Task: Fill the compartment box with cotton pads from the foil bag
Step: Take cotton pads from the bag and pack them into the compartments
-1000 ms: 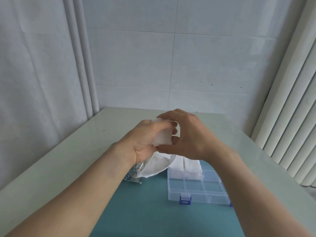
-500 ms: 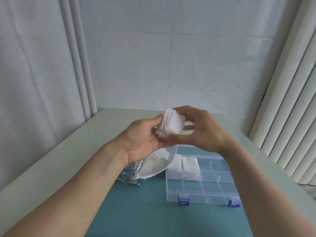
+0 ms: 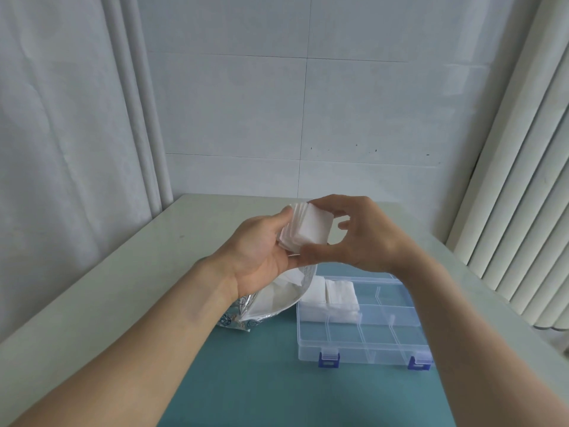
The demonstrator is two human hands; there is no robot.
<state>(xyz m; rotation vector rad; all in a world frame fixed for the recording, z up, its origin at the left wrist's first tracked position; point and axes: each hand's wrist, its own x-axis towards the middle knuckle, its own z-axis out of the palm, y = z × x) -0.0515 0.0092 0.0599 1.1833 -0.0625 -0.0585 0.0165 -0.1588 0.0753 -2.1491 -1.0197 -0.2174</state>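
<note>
- Both hands raised above the table, holding a stack of white square cotton pads [image 3: 308,231] between them; the stack is tilted, its layered edges fanned toward the left hand.
- Left hand [image 3: 261,245]: palm up, thumb against the stack's left edge, fingers cupped beneath it; it grasps the stack.
- Right hand [image 3: 358,234]: thumb pinches the stack's lower edge, index finger curls over its top corner; the remaining fingers stand curled just beside the pads.
- Compared with half a second earlier, the grip and the stack's tilt match closely; against the frame one second ago, the stack has emerged from between the closed hands and is plainly exposed.
- Silver foil bag [image 3: 271,303]: lies open on the teal mat [image 3: 277,380], partly under the left wrist, its mouth toward the box, white pads visible inside.
- Clear plastic compartment box with blue latches [image 3: 363,334]: rests on the mat's right part, beside the bag and touching its mouth, lid open; its far-left compartments hold white cotton pads [image 3: 332,298], while the near row shows bare plastic.
- Pale table [image 3: 129,272]: carries the mat; its far edge meets a tiled wall [image 3: 292,103].
</note>
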